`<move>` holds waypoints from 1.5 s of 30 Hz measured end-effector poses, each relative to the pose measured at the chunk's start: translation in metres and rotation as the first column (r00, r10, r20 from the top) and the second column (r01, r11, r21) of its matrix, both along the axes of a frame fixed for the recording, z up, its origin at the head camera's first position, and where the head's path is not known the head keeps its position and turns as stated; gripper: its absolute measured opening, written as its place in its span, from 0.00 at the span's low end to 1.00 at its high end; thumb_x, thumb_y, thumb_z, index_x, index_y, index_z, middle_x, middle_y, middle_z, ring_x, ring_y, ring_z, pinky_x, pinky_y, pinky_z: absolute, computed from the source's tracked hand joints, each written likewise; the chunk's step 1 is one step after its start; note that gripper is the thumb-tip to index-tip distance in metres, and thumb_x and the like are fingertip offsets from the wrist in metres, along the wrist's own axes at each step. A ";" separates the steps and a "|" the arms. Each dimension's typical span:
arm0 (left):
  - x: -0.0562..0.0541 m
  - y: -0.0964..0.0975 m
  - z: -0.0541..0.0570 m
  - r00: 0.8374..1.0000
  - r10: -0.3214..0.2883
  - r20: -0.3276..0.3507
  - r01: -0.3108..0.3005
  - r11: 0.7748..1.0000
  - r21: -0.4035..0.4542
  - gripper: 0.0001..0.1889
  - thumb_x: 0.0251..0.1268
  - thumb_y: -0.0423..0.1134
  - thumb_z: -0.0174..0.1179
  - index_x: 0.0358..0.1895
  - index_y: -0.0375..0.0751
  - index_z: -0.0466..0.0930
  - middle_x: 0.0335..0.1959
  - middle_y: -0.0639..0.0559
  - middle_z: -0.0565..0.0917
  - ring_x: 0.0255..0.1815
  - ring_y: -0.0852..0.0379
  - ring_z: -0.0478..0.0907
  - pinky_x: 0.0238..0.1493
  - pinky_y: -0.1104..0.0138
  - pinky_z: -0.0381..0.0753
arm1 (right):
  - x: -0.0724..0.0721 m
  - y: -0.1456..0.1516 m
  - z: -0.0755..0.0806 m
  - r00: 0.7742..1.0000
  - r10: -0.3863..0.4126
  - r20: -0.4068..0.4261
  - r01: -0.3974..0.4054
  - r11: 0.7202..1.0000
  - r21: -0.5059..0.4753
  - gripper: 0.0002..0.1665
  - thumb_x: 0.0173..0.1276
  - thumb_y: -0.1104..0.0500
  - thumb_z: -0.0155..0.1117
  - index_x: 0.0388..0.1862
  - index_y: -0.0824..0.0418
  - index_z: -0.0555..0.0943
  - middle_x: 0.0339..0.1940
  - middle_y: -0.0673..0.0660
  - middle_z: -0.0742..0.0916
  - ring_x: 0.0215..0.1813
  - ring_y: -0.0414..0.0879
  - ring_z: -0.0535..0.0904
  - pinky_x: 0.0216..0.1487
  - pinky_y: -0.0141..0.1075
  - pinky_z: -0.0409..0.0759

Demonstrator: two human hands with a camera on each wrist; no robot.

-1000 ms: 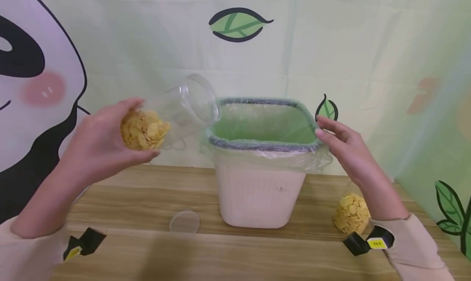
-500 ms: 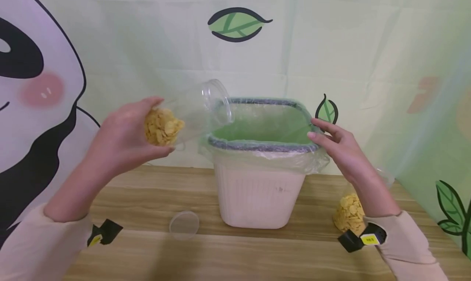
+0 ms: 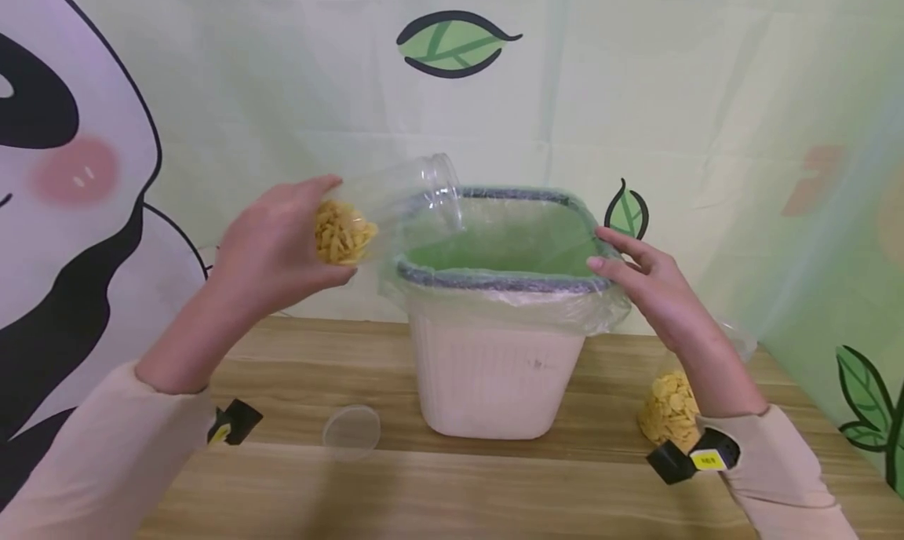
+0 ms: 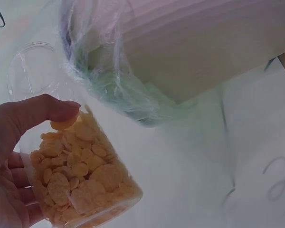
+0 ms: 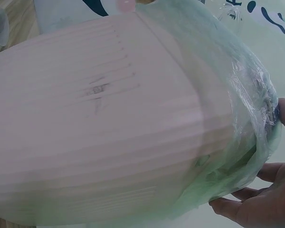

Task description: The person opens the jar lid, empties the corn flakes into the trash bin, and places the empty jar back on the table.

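Note:
My left hand [image 3: 271,238] grips a clear plastic jar [image 3: 402,198] of yellow cereal flakes [image 3: 342,232] around its base end. The jar is tilted sideways, its uncovered mouth over the left rim of a white trash bin [image 3: 494,375]. In the left wrist view the flakes [image 4: 80,175] lie in the base end of the jar. A translucent green bag [image 3: 508,242] lines the bin and folds over its dark rim. My right hand [image 3: 650,281] holds the bin's right rim through the bag, and the right wrist view shows its fingertips [image 5: 223,205] against the bag.
A second clear jar of flakes [image 3: 669,410] stands on the wooden table [image 3: 452,493] at the right, partly behind my right forearm. A round clear lid [image 3: 351,432] lies left of the bin. Behind is a printed cloth backdrop [image 3: 282,77] with a panda and leaves.
My left hand has moved right with the jar, bringing its mouth over the bin's left side, and the jar is tilted nearer to level. My right hand has shifted slightly left at the rim.

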State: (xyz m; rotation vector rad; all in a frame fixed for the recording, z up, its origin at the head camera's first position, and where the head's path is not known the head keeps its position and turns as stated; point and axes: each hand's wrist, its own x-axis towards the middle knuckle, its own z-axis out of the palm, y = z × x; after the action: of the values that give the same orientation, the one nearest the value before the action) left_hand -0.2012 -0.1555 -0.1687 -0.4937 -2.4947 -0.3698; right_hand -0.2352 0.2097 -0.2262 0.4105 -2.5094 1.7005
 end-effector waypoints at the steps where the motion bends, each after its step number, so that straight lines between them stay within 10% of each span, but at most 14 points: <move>1: -0.002 0.002 0.000 1.000 0.002 -0.008 -0.002 1.000 -0.008 0.42 0.36 0.37 0.71 0.62 0.33 0.63 0.51 0.37 0.75 0.44 0.45 0.71 0.37 0.53 0.75 | 0.000 0.000 0.000 1.000 0.000 0.001 0.000 1.000 0.000 0.39 0.66 0.48 0.55 0.72 0.56 0.52 0.74 0.56 0.50 0.72 0.58 0.45 0.66 0.59 0.46; 18: -0.021 0.022 -0.003 0.968 -0.012 -0.250 -0.038 0.980 -0.195 0.36 0.37 0.30 0.68 0.58 0.29 0.68 0.55 0.38 0.74 0.57 0.40 0.69 0.52 0.51 0.73 | 0.003 -0.004 -0.001 1.000 0.010 -0.009 -0.011 1.000 -0.013 0.39 0.67 0.49 0.54 0.72 0.57 0.52 0.74 0.57 0.49 0.72 0.58 0.45 0.66 0.58 0.47; 45: -0.025 0.044 -0.007 0.899 -0.085 -0.430 -0.079 0.933 -0.351 0.25 0.48 0.26 0.62 0.55 0.29 0.71 0.53 0.37 0.76 0.56 0.42 0.70 0.62 0.57 0.65 | 0.004 -0.003 -0.003 1.000 0.013 -0.014 -0.013 1.000 -0.012 0.39 0.67 0.50 0.54 0.72 0.57 0.52 0.74 0.57 0.50 0.71 0.59 0.46 0.66 0.59 0.48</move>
State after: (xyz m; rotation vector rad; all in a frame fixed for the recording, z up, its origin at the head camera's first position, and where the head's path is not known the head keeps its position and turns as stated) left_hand -0.2261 -0.1115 -0.1762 -0.6455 -2.1130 0.1962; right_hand -0.2313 0.2066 -0.2288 0.4363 -2.4913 1.7106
